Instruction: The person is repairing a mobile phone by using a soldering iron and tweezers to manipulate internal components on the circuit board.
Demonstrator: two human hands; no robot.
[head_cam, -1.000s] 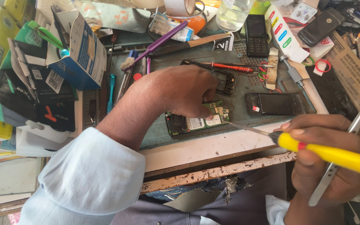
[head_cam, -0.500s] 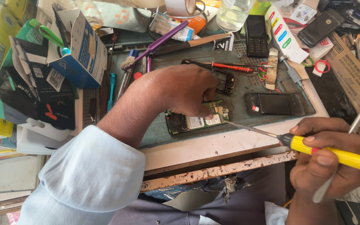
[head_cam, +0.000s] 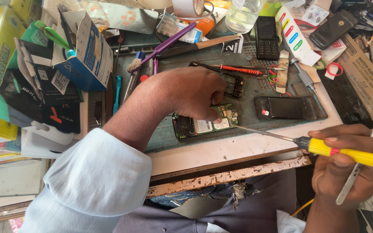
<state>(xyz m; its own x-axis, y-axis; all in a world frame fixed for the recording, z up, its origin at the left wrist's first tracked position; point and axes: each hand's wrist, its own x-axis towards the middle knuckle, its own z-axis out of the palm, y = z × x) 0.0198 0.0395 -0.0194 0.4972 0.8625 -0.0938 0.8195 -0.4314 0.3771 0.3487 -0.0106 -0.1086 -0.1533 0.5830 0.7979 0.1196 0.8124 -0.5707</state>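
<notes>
My left hand (head_cam: 195,92) presses down on an opened phone body with a green circuit board (head_cam: 206,123) lying on a dark work mat (head_cam: 247,95). My right hand (head_cam: 348,166) grips a yellow-handled screwdriver (head_cam: 346,151), whose thin metal shaft points left with its tip close to the board's right edge. The same hand also holds a pair of metal tweezers (head_cam: 361,166) that stick up to the right. A black phone frame (head_cam: 237,84) lies just beyond my left hand.
A dark phone part (head_cam: 286,108) lies on the mat's right side, a black keypad phone (head_cam: 266,31) at the back, a red-handled screwdriver (head_cam: 238,69), a purple brush (head_cam: 160,47), open cardboard boxes (head_cam: 83,47) at left, and the bench's chipped wooden front edge (head_cam: 229,174).
My right hand and the screwdriver have dropped and pulled slightly to the right, the tip staying near the board. My left hand has kept its place on the phone.
</notes>
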